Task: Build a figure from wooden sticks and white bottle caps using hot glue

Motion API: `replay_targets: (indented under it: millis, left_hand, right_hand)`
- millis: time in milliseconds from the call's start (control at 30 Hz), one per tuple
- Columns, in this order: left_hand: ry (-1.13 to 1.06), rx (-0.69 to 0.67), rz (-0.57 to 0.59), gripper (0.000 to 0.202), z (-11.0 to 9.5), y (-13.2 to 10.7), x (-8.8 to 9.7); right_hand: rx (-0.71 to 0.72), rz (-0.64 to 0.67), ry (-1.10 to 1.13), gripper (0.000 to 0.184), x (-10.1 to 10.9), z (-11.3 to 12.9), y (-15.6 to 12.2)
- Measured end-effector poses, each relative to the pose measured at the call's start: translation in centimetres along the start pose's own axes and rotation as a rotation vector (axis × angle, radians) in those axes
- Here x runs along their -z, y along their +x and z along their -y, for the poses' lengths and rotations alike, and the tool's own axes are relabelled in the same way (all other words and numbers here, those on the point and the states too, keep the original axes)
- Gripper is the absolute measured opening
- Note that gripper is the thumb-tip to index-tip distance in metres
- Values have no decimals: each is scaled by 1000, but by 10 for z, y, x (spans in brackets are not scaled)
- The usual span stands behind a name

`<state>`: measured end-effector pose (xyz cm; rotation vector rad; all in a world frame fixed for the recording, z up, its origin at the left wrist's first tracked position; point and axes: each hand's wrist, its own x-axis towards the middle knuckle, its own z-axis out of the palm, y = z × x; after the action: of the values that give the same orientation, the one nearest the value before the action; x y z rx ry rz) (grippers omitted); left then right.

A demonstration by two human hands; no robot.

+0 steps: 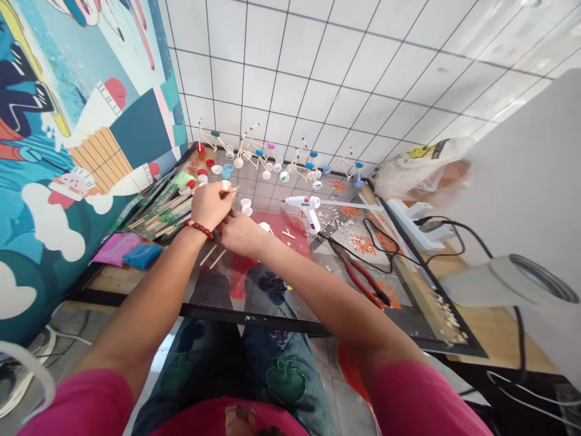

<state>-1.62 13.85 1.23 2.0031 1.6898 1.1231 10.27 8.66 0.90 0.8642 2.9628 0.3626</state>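
Over the dark glass tabletop [209, 293], the left hand [212, 204] and right hand [241, 232] meet left of the white plastic glue gun [303, 206], probably bracing each other; fingers curl, pinching what I can't tell. Round white caps [246, 203] sit nearer it.

A table [213, 290] bears sticks [169, 212], pliers [344, 257], a glue gun [303, 204].
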Motion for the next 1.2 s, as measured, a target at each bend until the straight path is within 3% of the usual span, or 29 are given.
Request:
replay_targets:
  millis: [100, 233, 367, 533, 633, 733, 800, 867, 967, 1033, 1100, 1200]
  left_hand:
    - [-158, 24, -28, 16, -2, -1, -4]
    - [-666, 176, 2, 13, -16, -3, -3]
    - [-874, 288, -25, 10, -29, -6, 2]
    - [-868, 354, -19, 10, -31, -7, 3]
    - [-864, 341, -12, 9, -30, -6, 2]
    - [-859, 339, -30, 9, -28, -5, 1]
    - [-865, 348, -32, 8, -26, -5, 1]
    - [-902, 363, 17, 5, -27, -6, 1]
    - [-1018, 409, 237, 16, -32, -11, 3]
    - [-1085, 431, 398, 27, -38, -17, 4]
    - [-1109, 417, 524, 31, -43, -23, 4]
    - [-1087, 372, 612, 32, -47, -31, -2]
  right_hand:
    - [-152, -89, 69, 24, 6, -4, -8]
    - [-434, -231, 218, 26, 22, -15, -41]
    - [-226, -71, 125, 25, 24, -18, -47]
    - [-3, 50, -12, 24, 10, -3, -9]
    - [41, 54, -17, 28, 6, 5, 8]
    - [-58, -16, 51, 26, 6, 4, 5]
    - [-231, -114, 218, 21, 9, -2, -8]
    - [-446, -284, 530, 16, 14, -11, -25]
    - [-677, -593, 1147, 13, 20, -25, -49]
    - [-756, -719, 1429, 14, 21, -31, -60]
    - [-810, -791, 1572, 19, 20, -32, -67]
    - [-858, -842, 1691, 25, 16, -30, -73]
